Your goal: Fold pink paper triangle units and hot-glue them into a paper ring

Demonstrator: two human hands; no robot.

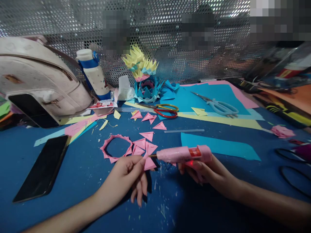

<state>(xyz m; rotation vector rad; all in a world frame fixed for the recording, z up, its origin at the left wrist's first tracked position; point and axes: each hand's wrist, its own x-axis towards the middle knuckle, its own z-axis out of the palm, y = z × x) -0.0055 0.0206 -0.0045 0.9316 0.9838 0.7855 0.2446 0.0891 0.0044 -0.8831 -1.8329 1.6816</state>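
My right hand (206, 171) is wrapped round the handle of a pink glue gun (175, 154), whose small light glows red. Its metal nozzle points left and meets, or nearly meets, a folded pink paper triangle (146, 157). That piece is pinched between the thumb and forefinger of my left hand (132, 173), the other fingers hanging loose below. Several more folded pink triangles (151, 148) lie just beyond my fingertips and further back. A ring of joined pink triangles (104, 147) rests on the blue table to the left of them.
Behind stand folded-paper flowers (147, 92), red-and-yellow scissors (167, 112) and light-blue scissors (222, 106) on coloured sheets. A blue paper strip (218, 147) and a glue stick (184, 131) lie beyond the gun. At left are a phone (43, 168), a bottle (96, 77) and a backpack (36, 71).
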